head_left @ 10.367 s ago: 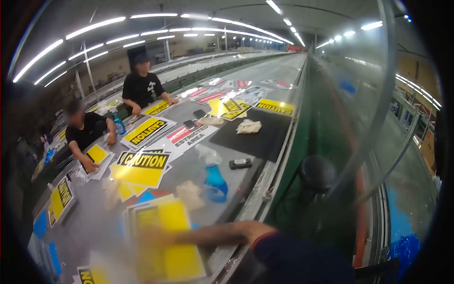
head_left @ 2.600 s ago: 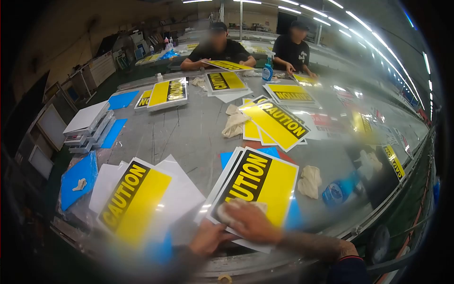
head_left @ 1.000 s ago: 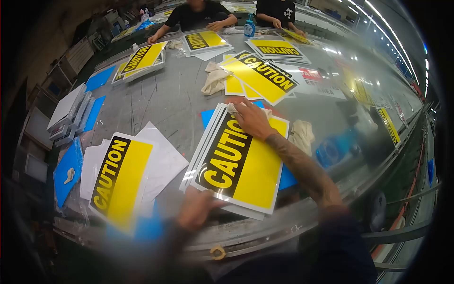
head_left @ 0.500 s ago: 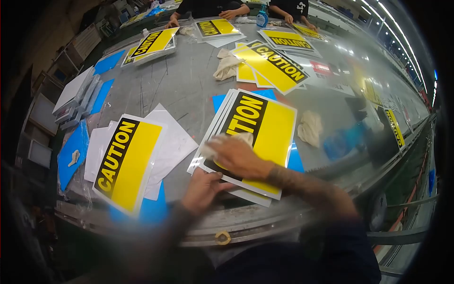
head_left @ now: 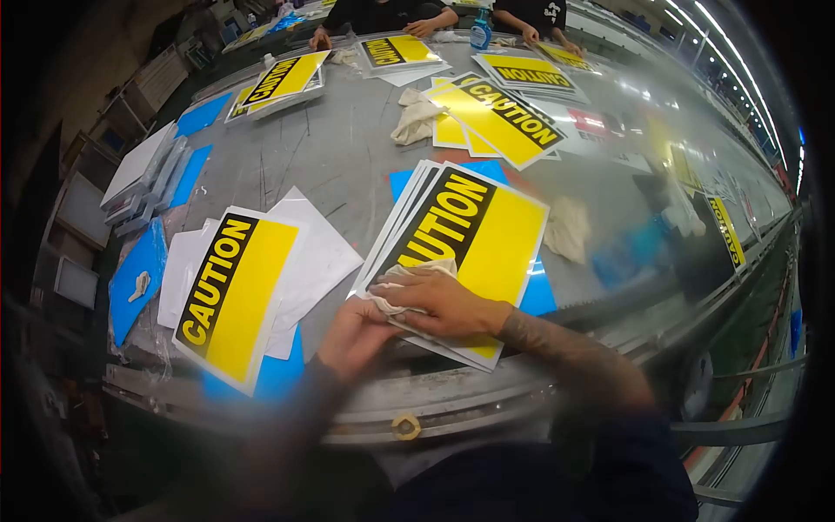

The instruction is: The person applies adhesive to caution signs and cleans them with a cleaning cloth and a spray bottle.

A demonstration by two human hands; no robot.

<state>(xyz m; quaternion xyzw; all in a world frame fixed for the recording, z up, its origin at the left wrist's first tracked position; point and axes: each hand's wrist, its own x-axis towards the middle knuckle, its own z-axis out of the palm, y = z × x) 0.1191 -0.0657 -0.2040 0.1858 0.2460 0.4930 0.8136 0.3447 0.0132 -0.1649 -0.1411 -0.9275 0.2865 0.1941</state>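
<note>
A yellow and black CAUTION sign [head_left: 503, 228] tops a slightly fanned stack in front of me. My right hand [head_left: 452, 306] presses a crumpled white cloth [head_left: 419, 271] onto the sign's lower left part, covering some of its lettering. At the near left corner, my left hand [head_left: 357, 335] grips the sign's edge; some of its fingers are hidden beneath. Left of the stack, a second CAUTION sign [head_left: 239, 296] lies over white sheets [head_left: 315, 239] and a blue sheet [head_left: 291, 370].
Farther back lie more CAUTION signs [head_left: 509, 117], a bunched cloth [head_left: 416, 117] and a blue spray bottle [head_left: 481, 33]. Two co-workers handle signs across the table [head_left: 348, 165]. White boxes [head_left: 139, 170] sit at the left; another cloth [head_left: 567, 230] lies right of my stack.
My right hand has slid the cloth toward me, down to the sign's lower left corner, uncovering more lettering. The top sign has turned slightly, and my left hand remains at its corner.
</note>
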